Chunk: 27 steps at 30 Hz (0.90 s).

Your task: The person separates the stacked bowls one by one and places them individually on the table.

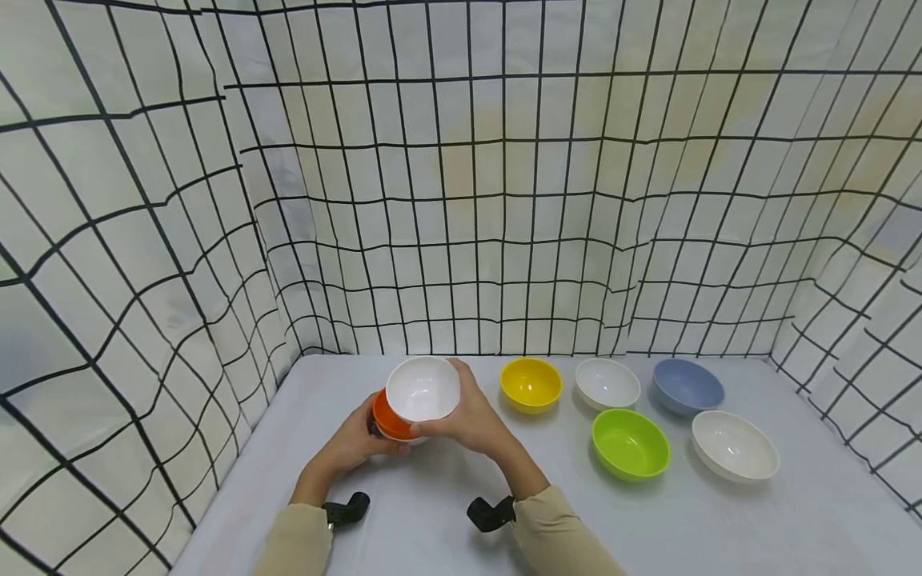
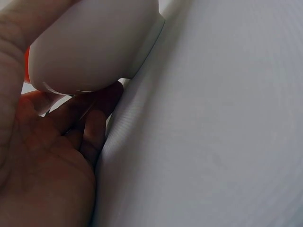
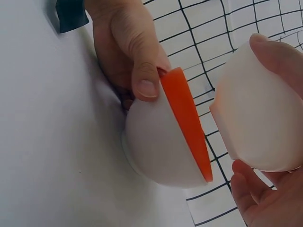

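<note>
Two bowls sit in my grasp. My right hand (image 1: 471, 416) grips the white bowl (image 1: 422, 390), raised just beside the orange bowl (image 1: 385, 422), which my left hand (image 1: 356, 442) holds tilted.

Staged recording booth: grid-lined fabric walls (image 1: 461, 200) around a pale table (image 1: 792, 520).

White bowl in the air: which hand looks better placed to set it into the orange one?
The right hand, probably: it already grips the white bowl just above the orange bowl, which the left hand steadies.
</note>
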Each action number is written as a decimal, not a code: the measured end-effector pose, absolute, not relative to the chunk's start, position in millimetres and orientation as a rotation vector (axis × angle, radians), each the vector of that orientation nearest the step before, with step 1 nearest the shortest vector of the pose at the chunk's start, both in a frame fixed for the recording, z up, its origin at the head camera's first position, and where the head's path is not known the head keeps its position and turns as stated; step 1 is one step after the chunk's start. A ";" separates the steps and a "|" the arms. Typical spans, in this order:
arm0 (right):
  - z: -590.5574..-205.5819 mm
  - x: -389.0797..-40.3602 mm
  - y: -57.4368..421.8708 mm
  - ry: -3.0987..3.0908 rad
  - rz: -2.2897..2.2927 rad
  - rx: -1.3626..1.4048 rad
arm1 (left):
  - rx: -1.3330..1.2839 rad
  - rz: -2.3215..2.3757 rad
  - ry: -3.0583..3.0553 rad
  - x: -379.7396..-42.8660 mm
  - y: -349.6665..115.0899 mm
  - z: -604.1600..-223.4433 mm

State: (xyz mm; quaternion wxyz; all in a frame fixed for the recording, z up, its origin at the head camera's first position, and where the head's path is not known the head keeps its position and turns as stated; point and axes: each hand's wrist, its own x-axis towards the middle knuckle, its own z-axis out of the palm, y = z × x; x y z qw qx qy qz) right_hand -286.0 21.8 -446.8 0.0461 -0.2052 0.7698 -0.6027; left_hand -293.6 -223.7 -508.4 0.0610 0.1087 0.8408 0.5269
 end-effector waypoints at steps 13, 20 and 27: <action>-431.4 -285.3 37.6 2.404 -1.777 -0.542 | 0.331 1.609 2.540 -292.2 -223.4 -507.1; -426.9 -287.5 43.9 2.365 -1.813 -0.600 | 0.314 1.601 2.544 -291.7 -223.6 -507.5; -420.6 -287.5 52.8 2.368 -1.821 -0.592 | 0.303 1.595 2.545 -291.7 -223.0 -506.1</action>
